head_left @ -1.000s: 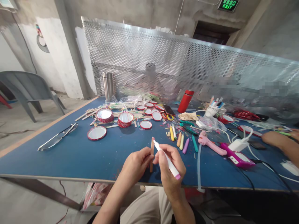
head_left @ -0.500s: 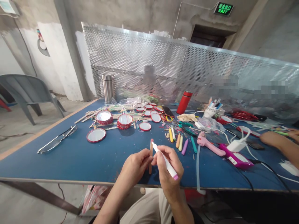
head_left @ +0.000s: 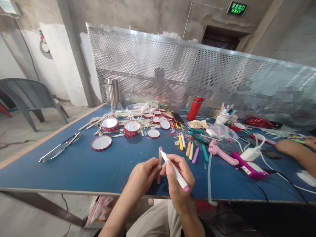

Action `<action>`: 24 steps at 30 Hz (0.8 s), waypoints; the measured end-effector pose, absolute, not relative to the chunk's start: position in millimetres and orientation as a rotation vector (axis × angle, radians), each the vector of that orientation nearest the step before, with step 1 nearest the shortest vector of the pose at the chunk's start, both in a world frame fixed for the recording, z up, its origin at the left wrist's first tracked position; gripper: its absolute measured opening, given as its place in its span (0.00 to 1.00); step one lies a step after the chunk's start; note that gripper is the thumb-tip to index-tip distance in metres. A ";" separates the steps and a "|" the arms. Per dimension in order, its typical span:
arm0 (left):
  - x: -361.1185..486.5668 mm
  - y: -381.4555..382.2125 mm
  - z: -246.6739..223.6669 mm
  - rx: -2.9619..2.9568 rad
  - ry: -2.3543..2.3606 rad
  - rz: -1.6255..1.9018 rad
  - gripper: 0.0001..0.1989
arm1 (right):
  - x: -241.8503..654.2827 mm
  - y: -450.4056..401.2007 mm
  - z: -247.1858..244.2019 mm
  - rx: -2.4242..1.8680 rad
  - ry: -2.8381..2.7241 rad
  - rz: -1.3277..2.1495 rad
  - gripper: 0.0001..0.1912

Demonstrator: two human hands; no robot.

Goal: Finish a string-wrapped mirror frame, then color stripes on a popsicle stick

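Between the fingers of my left hand (head_left: 146, 172) a flat wooden craft stick (head_left: 159, 158) stands upright, near the front edge of the blue table (head_left: 98, 174). My right hand (head_left: 181, 174) is closed around a white marker (head_left: 177, 173) with a pinkish-purple end. The marker's tip is at the upper end of the stick, where a small reddish patch shows. Just beyond my hands lie several sticks of coloured clay, among them a purple one (head_left: 196, 155) and a teal one (head_left: 205, 153).
Round red-rimmed mirrors (head_left: 132, 127) and loose wooden sticks crowd the back. Eyeglasses (head_left: 60, 148) lie at left. A red flask (head_left: 195, 108) stands before the perforated metal screen (head_left: 143, 62). At right are a pink glue gun (head_left: 222, 153), a purple power strip (head_left: 249, 166) and a co-worker's arm (head_left: 293, 151).
Almost nothing differs. Both hands, the stick and the marker hold nearly the same place, with the marker tip still at the stick's upper end.
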State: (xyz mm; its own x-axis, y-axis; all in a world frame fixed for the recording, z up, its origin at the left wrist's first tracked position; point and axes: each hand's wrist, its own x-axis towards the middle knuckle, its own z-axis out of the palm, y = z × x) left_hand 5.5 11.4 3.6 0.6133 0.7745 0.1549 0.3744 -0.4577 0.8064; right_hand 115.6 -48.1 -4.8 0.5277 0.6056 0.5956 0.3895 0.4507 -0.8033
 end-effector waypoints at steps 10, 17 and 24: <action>4.7 11.4 3.7 2.087 0.918 0.668 0.13 | 114.9 -48.6 -2.9 -1.171 -1.040 0.140 0.06; 5.4 11.3 3.6 2.092 0.914 0.691 0.13 | 114.9 -48.6 -2.9 -1.163 -1.061 0.162 0.06; 5.5 10.9 3.8 2.099 0.932 0.672 0.13 | 112.8 -49.4 -0.8 -1.173 -1.025 0.148 0.06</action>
